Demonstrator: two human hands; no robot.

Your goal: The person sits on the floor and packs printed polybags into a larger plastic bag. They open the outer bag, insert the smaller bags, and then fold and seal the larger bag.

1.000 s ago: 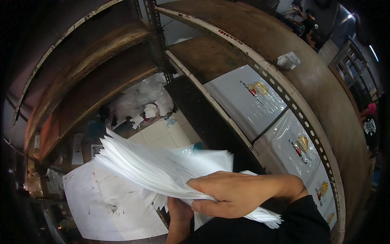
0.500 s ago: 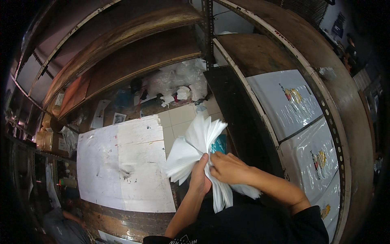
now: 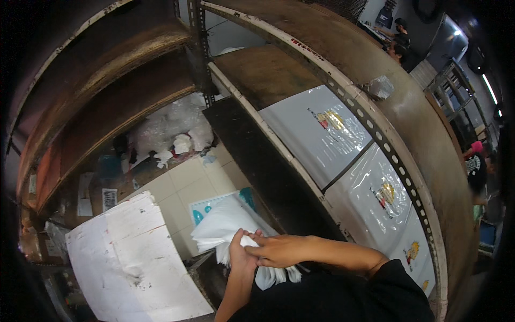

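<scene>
Right of the white board (image 3: 129,257), the left hand (image 3: 243,258) and right hand (image 3: 279,251) grasp the white sheets (image 3: 222,217), best pinched evenly against slipping.

Grips bunched, thin white sheets (image 3: 224,219) in bare left hand (image 3: 243,253) | rests bare right hand (image 3: 276,250) against them | shows scuffed white rectangular board (image 3: 131,257) leftward

Dim interior, lit white tube light (image 3: 489,89) at far right, streaky glare on plastic-wrapped white packs (image 3: 385,209), wooden shelf (image 3: 123,88) in shadow at left, white sheets (image 3: 226,216) pale, faintly detailed, straight edges bowed, corners black, distant people (image 3: 400,38) indistinct.
</scene>
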